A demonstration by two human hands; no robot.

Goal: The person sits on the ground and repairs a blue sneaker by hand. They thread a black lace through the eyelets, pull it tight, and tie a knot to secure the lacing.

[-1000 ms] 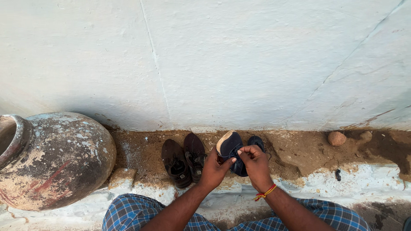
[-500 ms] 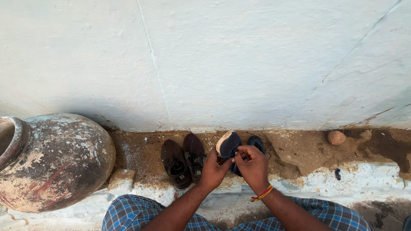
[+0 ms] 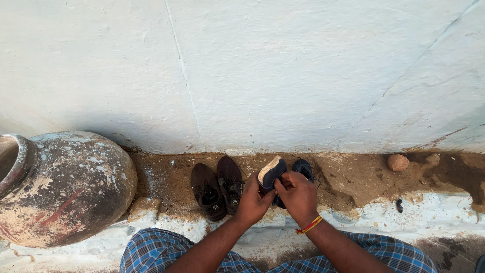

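While both hands, left and right, pinch a dark blue shoe above the dirt strip, its mate and the brown pair lie untouched.

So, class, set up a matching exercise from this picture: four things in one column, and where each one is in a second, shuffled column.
Things:
1. dark blue shoe
2. pair of dark brown shoes
3. big clay pot
4. round stone

Places:
A. far right on the dirt, by the wall
B. lying on its side at far left
C. held up in both hands
D. side by side on the dirt, left of the hands

Pairs: 1-C, 2-D, 3-B, 4-A
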